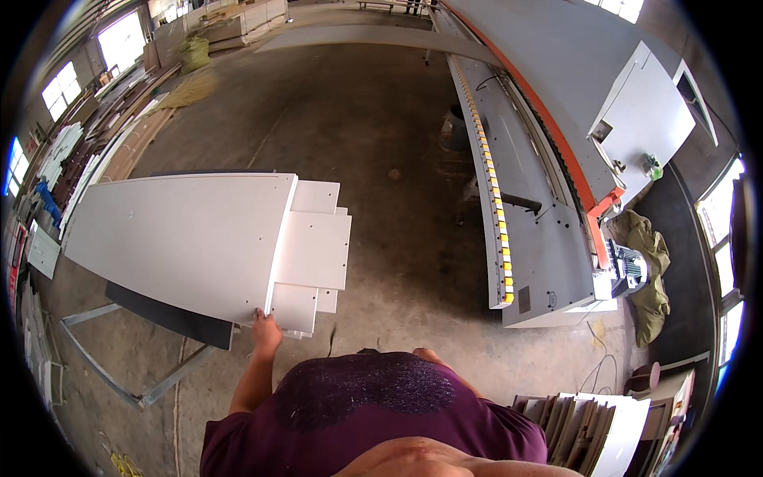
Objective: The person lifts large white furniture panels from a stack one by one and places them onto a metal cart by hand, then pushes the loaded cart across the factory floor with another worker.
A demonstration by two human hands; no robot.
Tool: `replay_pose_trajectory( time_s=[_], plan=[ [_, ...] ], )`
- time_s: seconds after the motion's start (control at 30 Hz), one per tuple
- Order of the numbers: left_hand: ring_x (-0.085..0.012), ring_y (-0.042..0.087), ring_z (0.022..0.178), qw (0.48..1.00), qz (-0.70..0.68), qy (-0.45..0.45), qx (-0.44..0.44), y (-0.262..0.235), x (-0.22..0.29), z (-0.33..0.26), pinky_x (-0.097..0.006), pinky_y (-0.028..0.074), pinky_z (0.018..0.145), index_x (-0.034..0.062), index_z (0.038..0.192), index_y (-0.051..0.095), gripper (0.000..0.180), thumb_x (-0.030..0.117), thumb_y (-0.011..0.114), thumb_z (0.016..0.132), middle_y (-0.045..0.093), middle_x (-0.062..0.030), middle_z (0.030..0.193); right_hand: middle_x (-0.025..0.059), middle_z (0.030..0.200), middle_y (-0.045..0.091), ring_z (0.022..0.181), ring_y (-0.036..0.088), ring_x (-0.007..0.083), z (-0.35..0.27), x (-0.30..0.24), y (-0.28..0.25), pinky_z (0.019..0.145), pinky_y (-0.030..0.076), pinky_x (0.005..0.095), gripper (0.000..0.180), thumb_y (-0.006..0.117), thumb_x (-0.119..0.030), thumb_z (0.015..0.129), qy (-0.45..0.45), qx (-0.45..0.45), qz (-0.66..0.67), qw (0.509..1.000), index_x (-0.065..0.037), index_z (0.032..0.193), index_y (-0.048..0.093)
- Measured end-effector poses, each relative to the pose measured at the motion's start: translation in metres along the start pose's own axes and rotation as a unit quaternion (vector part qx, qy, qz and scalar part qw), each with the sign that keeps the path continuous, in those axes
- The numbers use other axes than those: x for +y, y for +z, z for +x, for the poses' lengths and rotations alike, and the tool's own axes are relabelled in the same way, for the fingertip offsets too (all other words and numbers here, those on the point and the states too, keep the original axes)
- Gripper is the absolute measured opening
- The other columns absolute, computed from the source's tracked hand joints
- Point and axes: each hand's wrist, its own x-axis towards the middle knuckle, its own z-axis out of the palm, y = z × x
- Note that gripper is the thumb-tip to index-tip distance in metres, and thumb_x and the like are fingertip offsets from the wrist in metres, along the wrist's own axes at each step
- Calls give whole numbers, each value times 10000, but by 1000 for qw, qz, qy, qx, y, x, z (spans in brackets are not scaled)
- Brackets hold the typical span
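My left hand (266,330) is closed on the near right corner of a large white panel (183,238). This panel lies flat on top of a stack, and small drilled holes show along its right end. Beneath it, shorter white boards (311,246) stick out to the right in uneven steps. Of my right hand (427,354) only a small part shows beyond the front of my purple shirt; its fingers are hidden, so I cannot tell what it holds, if anything.
A dark board (171,318) and a grey metal frame (127,393) support the stack. To the right stands a long grey machine (548,262) with a yellow-and-white roller rail (494,199). Upright boards (588,429) lean at the lower right. Long planks (127,151) lie along the left.
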Motion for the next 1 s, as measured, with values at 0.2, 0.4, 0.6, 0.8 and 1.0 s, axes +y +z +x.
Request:
replay_pose_trajectory(
  time_s=[0.2,0.4,0.6,0.8,1.0],
  plan=[
    [-410,451,1256,1000,3,-1,-6,-14,6,-7,-424,438,1013,-30,989,639,261,128,646,781,452,-287,1357,148,1067,651,1019,640,335,-2,-13,-14,786,560,450,296,518,-247,865,28,-27,3,999,-130,1104,647],
    [-398,441,1271,1000,1,8,-10,-16,8,-6,-423,428,1025,-27,994,637,256,127,638,790,442,-286,1368,144,1065,653,1023,637,336,-4,-3,1,789,561,454,289,520,-255,868,15,14,16,1000,-122,1091,647],
    [-396,426,1291,1000,-4,6,-19,-12,0,-7,-429,422,1033,-24,1014,634,267,137,617,801,434,-287,1377,135,1041,664,1015,641,325,-18,-21,-22,779,564,439,265,531,-254,862,2,18,30,999,-113,1045,661],
    [-404,441,1280,1000,-5,19,-10,-5,3,0,-440,445,1008,-21,1024,635,286,160,600,806,436,-289,1374,117,973,690,945,668,313,37,39,59,739,570,434,245,550,-283,852,-66,46,-77,994,-153,1009,687],
    [-410,440,1282,1000,-9,2,-16,1,-9,-5,-439,442,1011,-18,1062,624,320,175,595,809,424,-288,1386,105,955,704,924,679,302,37,28,46,718,570,418,247,541,-315,854,-44,23,-57,997,-191,1003,695]
  ],
)
